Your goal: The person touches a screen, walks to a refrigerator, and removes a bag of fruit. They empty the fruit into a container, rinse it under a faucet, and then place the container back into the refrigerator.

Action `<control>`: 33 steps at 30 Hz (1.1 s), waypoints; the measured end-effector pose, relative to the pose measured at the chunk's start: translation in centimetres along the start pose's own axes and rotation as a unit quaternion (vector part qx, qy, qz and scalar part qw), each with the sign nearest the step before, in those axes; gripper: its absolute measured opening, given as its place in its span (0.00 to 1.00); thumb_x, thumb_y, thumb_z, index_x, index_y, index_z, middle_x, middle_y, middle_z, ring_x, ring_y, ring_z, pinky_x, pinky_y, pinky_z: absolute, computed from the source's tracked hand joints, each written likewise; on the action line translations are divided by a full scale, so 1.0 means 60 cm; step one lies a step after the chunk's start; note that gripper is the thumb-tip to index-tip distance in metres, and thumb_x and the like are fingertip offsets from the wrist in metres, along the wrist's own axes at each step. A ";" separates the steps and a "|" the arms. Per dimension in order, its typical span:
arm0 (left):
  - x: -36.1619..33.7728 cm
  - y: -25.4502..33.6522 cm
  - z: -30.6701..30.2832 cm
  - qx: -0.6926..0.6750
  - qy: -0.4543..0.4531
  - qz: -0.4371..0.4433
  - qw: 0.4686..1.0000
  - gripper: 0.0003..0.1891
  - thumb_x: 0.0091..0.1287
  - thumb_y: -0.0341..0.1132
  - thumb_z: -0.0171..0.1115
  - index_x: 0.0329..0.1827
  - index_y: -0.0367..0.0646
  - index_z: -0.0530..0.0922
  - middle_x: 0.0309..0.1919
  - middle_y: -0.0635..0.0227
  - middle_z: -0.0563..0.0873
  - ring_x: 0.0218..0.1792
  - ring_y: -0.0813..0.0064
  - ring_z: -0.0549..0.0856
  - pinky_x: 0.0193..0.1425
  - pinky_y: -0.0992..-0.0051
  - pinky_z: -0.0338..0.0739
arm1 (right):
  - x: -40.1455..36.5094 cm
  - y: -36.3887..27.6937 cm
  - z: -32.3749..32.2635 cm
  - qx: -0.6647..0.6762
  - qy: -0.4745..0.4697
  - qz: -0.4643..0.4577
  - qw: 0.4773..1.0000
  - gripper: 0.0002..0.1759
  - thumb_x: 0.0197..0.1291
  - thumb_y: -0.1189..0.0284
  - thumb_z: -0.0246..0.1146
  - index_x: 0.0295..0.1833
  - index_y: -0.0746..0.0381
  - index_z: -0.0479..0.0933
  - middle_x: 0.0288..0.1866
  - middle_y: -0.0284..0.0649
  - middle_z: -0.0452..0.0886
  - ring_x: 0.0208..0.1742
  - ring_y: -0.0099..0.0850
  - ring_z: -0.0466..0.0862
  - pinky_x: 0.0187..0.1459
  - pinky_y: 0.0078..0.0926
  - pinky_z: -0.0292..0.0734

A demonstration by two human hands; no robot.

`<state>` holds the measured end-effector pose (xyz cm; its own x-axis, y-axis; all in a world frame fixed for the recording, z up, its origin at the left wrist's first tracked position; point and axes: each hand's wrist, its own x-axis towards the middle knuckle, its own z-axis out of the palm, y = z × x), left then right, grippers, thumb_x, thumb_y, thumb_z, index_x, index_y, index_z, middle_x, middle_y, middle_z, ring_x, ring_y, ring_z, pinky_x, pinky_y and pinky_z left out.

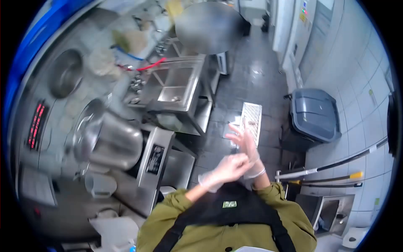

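Observation:
Both hands wear clear plastic gloves and meet in front of my chest, above the black apron [228, 206]. My left hand [228, 169] has its fingers closed on the glove [255, 169] of the other hand, near the palm and wrist. Raised beside it, my right hand [244, 140] has its fingers spread and points away from me over the floor. Its glove reaches down to the wrist, below the olive sleeve's free forearm.
At the left stands a large steel pot [119, 140] on a metal unit. Farther ahead is a steel sink [176, 84] with a red hose [151, 64]. On the right are a grey lidded bin [315, 113] and long-handled tools [323, 182]. A white floor grate [253, 115] lies ahead.

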<state>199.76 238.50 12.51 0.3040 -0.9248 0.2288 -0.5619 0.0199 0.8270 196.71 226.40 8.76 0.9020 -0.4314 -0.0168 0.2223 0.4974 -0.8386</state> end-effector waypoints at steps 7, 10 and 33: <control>0.473 -0.198 -0.122 0.060 -0.179 0.168 0.968 0.10 0.62 0.40 0.59 0.37 0.43 0.76 0.34 0.62 0.80 0.38 0.60 0.81 0.40 0.65 0.77 | 0.253 -0.169 -0.294 -0.152 0.357 -0.081 0.918 0.32 0.67 0.50 0.44 0.69 0.58 0.64 0.65 0.41 0.72 0.56 0.29 0.75 0.65 0.40 0.56; 0.666 -0.370 -0.175 0.238 -0.223 0.032 0.945 0.17 0.63 0.45 0.56 0.47 0.43 0.75 0.43 0.58 0.81 0.46 0.56 0.80 0.48 0.62 0.76 | 0.349 -0.152 -0.477 -0.042 0.402 -0.119 0.907 0.30 0.67 0.52 0.46 0.66 0.62 0.66 0.58 0.46 0.77 0.28 0.22 0.78 0.42 0.17 0.70; 2.158 -1.157 -0.445 -0.420 -0.034 -0.279 0.863 0.19 0.68 0.46 0.56 0.55 0.44 0.76 0.49 0.66 0.82 0.51 0.72 0.81 0.53 0.73 0.74 | 1.850 -0.650 -0.919 -0.163 0.388 -0.057 0.905 0.18 0.68 0.61 0.52 0.49 0.64 0.78 0.37 0.33 0.81 0.38 0.19 0.77 0.46 0.19 0.71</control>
<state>298.68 127.53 -1.55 0.2853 -0.8990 -0.3324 0.4211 -0.1940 0.8860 267.77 117.60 9.60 0.3213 -0.9275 -0.1912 0.0617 0.2219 -0.9731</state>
